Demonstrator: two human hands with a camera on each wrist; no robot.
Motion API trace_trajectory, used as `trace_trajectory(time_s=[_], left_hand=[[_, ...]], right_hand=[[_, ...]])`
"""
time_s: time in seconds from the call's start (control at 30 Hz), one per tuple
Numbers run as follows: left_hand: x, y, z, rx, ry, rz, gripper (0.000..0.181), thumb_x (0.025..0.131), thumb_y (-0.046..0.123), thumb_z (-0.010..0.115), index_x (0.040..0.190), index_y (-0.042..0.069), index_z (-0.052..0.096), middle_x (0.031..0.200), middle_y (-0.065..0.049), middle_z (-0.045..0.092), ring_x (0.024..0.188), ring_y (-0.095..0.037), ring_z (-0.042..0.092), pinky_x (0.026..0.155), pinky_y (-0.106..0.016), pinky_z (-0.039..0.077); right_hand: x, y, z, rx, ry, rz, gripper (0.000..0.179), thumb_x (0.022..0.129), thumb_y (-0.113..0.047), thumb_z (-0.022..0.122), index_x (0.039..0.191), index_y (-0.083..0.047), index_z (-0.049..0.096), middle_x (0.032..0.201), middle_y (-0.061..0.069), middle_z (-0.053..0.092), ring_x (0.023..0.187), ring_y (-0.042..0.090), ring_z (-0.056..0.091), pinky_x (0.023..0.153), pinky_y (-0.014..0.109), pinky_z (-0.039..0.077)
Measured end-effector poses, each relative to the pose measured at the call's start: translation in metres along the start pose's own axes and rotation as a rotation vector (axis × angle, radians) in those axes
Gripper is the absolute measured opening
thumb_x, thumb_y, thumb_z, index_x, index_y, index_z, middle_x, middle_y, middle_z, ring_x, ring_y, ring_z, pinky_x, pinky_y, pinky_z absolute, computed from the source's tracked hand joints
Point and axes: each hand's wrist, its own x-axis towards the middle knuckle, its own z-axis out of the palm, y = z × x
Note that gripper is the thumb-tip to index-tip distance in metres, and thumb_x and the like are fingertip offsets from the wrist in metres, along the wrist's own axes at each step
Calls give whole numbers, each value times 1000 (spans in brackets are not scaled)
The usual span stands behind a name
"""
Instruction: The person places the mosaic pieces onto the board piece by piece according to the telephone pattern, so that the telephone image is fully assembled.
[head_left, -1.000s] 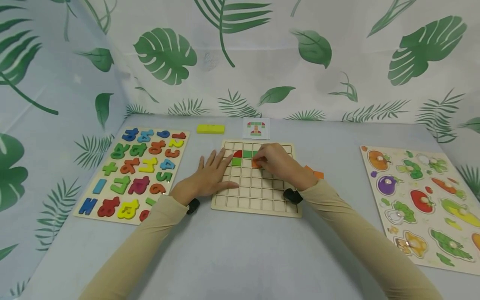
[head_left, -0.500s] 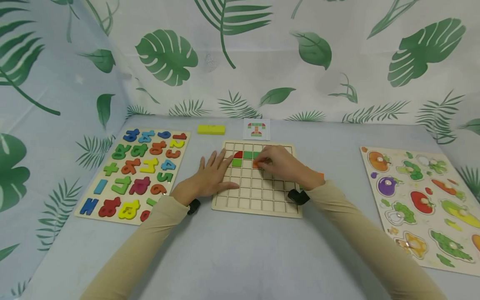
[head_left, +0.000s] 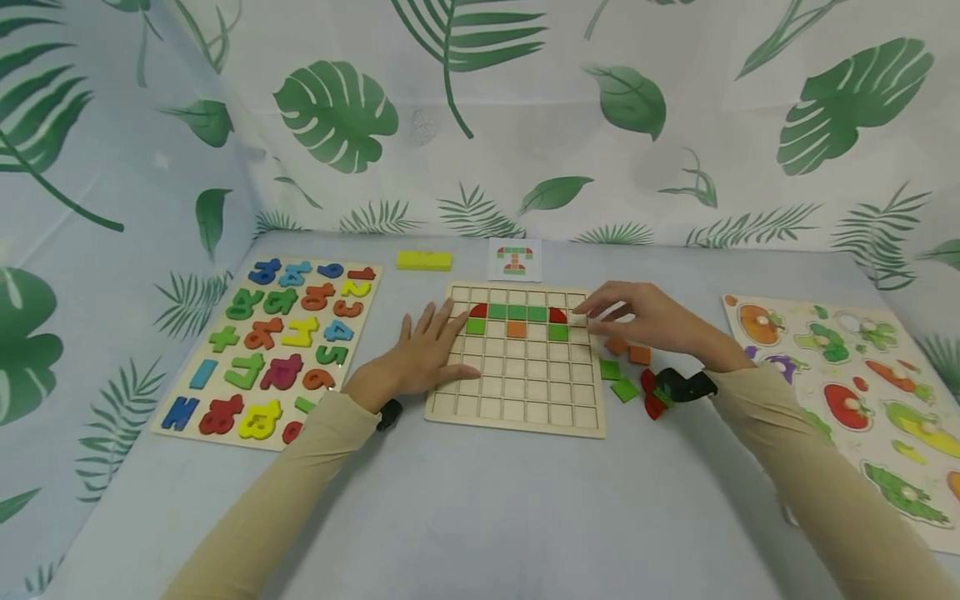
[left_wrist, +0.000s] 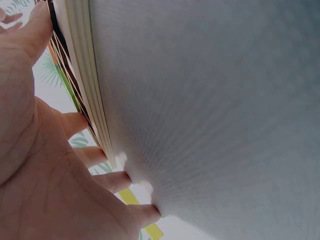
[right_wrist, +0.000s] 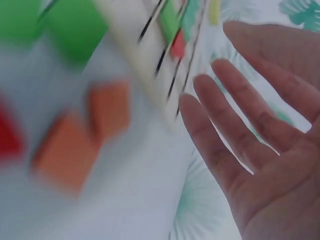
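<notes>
A wooden grid board (head_left: 517, 427) lies on the table. Green squares (head_left: 517, 312), red quarter-round tiles (head_left: 557, 316) and one orange square (head_left: 516, 330) sit in its upper cells. My left hand (head_left: 412, 360) rests with spread fingers on the board's left side; the left wrist view shows it at the board's edge (left_wrist: 95, 95). Near the right edge, my right hand (head_left: 648, 321) hovers, holding nothing, its fingers extended in the right wrist view. Below it lie loose orange tiles (head_left: 639, 356), green tiles (head_left: 624, 390) and red tiles (head_left: 651, 402), the last partly hidden by the wrist strap.
A card (head_left: 515, 260) with a T-shaped tile pattern lies behind the board, and a yellow block (head_left: 424, 261) is left of the card. On the left is a number puzzle (head_left: 217, 442); a vegetable puzzle (head_left: 847, 450) on the right is partly covered by the sleeve.
My right hand has let go of the orange square, which now lies in a cell, and has moved right toward the loose tiles. The left hand has stayed in place.
</notes>
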Motion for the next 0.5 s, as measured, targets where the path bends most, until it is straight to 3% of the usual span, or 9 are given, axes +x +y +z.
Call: trace_trajectory(time_s=[0.3,0.5], left_hand=[[1,2,-1,1,-10,9,94,105,55,56,169,8,6,174,-20,-12,158,-44,-13,121,-69,-8],[-1,1,-1,7,-5,-4,93,106,53,57,169,6,6,173,-21,-11,158,-45,-12,121,-69,-8]], right_hand=[[-42,32,-23,-72,-52,62,33,88,-1,83,120,-3,75,118,9,73,104,29,71,90,43,59],[-51,40,-25,-42,-100,64,36,85,-2,85,120,-2,75,118,8,73,102,27,72,87,36,60]])
